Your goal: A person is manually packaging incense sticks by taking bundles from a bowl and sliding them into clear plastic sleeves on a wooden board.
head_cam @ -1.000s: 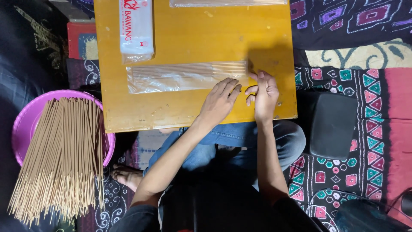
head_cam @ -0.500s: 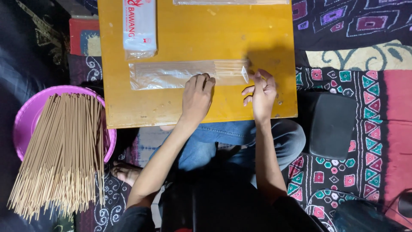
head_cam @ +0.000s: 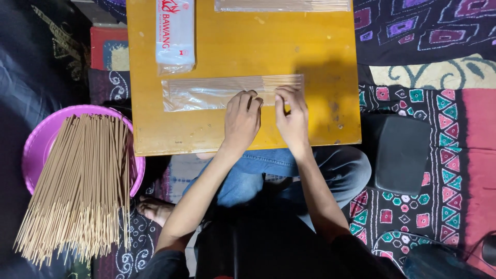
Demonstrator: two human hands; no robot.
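A long clear plastic sleeve [head_cam: 206, 94] with thin sticks inside lies across the yellow wooden board [head_cam: 320, 46]. My left hand [head_cam: 242, 120] rests on its middle, fingertips pressing the plastic flat. My right hand [head_cam: 292, 116] sits just right of it, fingers bent onto the sleeve's right end, where the stick tips show. Both hands touch the sleeve side by side; neither lifts it.
A white printed packet [head_cam: 175, 33] lies at the board's top left, and another filled clear sleeve [head_cam: 281, 5] lies along the top edge. A pink basin [head_cam: 39, 142] at left carries a big bundle of tan sticks [head_cam: 82, 181]. A dark cushion [head_cam: 400, 152] sits at right on patterned cloth.
My right hand slid left from the sleeve's right end toward the middle. My left hand shifted right and now lies close beside it on the sleeve.
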